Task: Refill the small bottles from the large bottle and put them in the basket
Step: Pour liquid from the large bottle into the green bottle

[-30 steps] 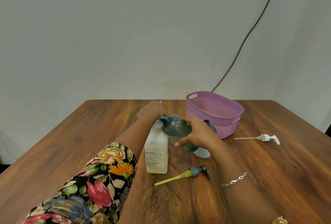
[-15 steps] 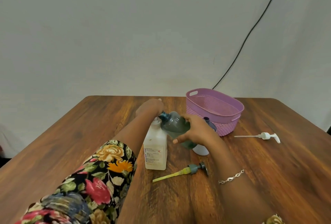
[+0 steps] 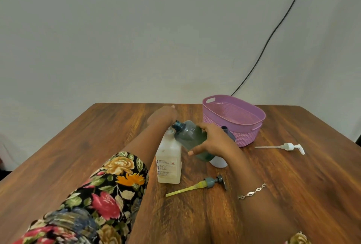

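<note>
Now one wooden counter [image 3: 78,146] carries everything. One purple basket [image 3: 252,136] stands at the far right with nothing visible inside. One large white bottle [image 3: 169,163] stands upright in the middle. The right hand [image 3: 213,142] grasps one grey-green bottle [image 3: 190,136], tilted with its open neck just beside the top of the large bottle. The left hand [image 3: 163,116] is behind that top; I cannot tell its grip. One more small bottle [image 3: 219,162], pale, stands partly hidden behind the right hand. Two pump heads lie apart: one yellow-tubed pump [image 3: 197,185] near the large bottle, one white pump [image 3: 287,146] at right.
</note>
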The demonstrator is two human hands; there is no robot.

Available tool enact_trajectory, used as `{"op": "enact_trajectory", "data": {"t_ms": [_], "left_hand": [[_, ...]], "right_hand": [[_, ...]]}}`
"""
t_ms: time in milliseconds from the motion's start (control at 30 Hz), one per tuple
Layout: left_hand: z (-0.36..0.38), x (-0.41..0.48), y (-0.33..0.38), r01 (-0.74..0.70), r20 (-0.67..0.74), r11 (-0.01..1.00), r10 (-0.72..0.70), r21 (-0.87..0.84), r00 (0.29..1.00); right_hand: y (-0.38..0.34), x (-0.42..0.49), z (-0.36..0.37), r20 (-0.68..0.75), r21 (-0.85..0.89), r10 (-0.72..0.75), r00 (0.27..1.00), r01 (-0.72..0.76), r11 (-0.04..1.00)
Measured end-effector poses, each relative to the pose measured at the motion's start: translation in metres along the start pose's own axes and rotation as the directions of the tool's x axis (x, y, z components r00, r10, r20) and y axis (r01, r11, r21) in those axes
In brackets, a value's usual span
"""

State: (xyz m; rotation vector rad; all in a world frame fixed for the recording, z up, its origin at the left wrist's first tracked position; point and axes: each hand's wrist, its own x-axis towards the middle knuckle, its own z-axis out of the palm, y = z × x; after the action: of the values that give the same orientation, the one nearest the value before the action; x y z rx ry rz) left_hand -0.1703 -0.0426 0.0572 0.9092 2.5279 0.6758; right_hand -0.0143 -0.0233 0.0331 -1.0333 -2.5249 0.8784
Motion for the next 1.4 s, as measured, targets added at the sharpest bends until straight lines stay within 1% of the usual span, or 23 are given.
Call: {"op": "enact_trajectory", "data": {"t_ms": [67,133,200,267,300,433,533,667,800,867,933,1133,1267,1333,1400], "left_hand": [[0.002,0.003,-0.001,-0.021,-0.041,1.000,0.022,0.017,0.999],[-0.001,-0.001,0.001,-0.047,-0.054,0.999,0.048,0.004,0.997],[-0.008,-0.007,0.008,-0.068,-0.001,0.996,0.068,-0.063,0.998],[-0.013,-0.012,0.015,-0.048,0.041,0.987,0.055,-0.151,0.998],[-0.013,-0.013,0.016,-0.035,0.050,0.987,0.044,-0.155,0.998],[-0.002,-0.004,0.006,-0.048,0.026,0.996,0.050,-0.080,0.998],[0.006,0.005,-0.002,-0.047,-0.007,0.998,0.047,-0.033,0.999],[0.006,0.005,-0.002,-0.073,-0.037,0.997,0.074,0.030,0.997],[-0.008,-0.003,0.009,-0.106,0.031,0.993,0.108,-0.054,0.994],[-0.011,-0.005,0.011,-0.081,0.084,0.993,0.088,-0.089,0.993],[-0.009,-0.007,0.011,-0.052,0.125,0.996,0.061,-0.076,0.990],[0.005,0.002,0.002,-0.062,0.035,0.998,0.063,-0.018,0.997],[0.004,0.007,0.000,-0.114,-0.017,0.992,0.115,0.056,0.993],[-0.001,0.005,0.004,-0.138,-0.009,0.989,0.139,0.055,0.990],[-0.009,0.001,0.010,-0.119,0.066,0.993,0.118,0.011,0.991]], "right_hand": [[0.000,-0.001,0.000,0.000,0.006,0.000,1.000,0.000,1.000],[-0.001,-0.001,-0.001,-0.005,0.029,-0.009,1.000,0.009,1.000],[-0.003,-0.002,-0.004,-0.017,0.050,-0.019,1.000,0.020,0.999],[-0.004,-0.002,-0.006,-0.022,0.053,-0.022,1.000,0.023,0.998],[-0.003,-0.001,-0.005,-0.021,0.055,-0.022,1.000,0.023,0.998],[0.002,-0.001,0.000,0.000,0.082,0.004,1.000,-0.004,0.997],[0.003,-0.001,0.002,0.002,0.036,0.008,1.000,-0.008,0.999],[0.001,-0.001,0.000,-0.005,0.038,-0.006,1.000,0.006,0.999],[-0.001,-0.002,-0.004,-0.010,0.074,-0.010,1.000,0.011,0.997],[-0.001,-0.001,-0.005,-0.012,0.076,-0.022,1.000,0.023,0.997],[0.000,-0.001,-0.004,-0.010,0.078,-0.021,1.000,0.022,0.997],[0.003,-0.002,0.001,0.013,0.032,-0.010,1.000,0.010,0.999],[0.002,-0.002,-0.001,0.003,0.039,-0.023,1.000,0.023,0.999],[0.002,-0.003,-0.001,0.002,0.069,-0.021,1.000,0.021,0.997],[0.001,-0.003,-0.002,0.006,0.089,-0.025,1.000,0.024,0.996]]}}
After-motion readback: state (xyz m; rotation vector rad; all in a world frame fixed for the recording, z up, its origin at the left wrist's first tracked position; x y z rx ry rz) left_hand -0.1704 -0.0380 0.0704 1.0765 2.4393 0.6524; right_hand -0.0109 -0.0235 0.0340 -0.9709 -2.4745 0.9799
